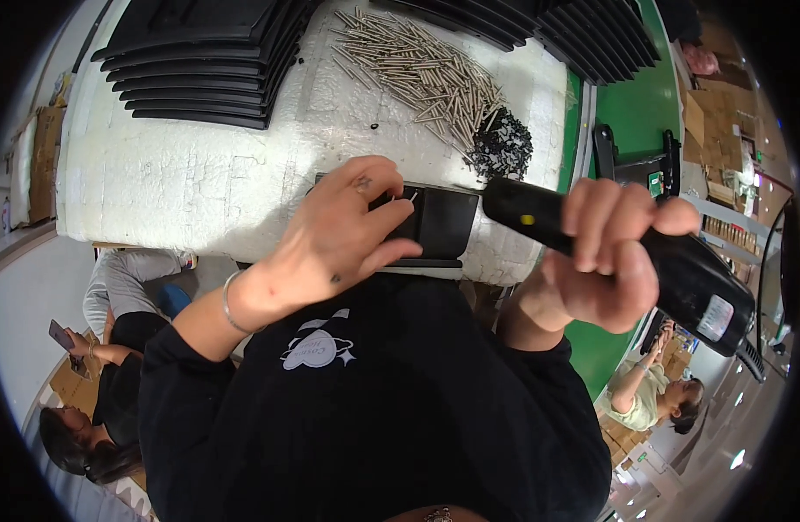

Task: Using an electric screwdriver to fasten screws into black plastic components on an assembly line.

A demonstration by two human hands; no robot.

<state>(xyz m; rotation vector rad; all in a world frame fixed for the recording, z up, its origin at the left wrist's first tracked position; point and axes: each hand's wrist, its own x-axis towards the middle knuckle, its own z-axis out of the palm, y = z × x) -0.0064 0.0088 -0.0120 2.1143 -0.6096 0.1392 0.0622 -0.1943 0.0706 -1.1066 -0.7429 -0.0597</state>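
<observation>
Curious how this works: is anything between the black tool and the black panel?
Nothing visible stands between the black tool in the right hand and the right end of the black panel; the left hand covers much of its left.

A black electric screwdriver (691,278) slanted in midair, tip leftward; a black rectangular panel (449,222) lay on the white surface (208,174).

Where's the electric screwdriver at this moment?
In the head view, the electric screwdriver is right of centre, gripped in the right hand, its nose pointing left toward the black panel.
</observation>
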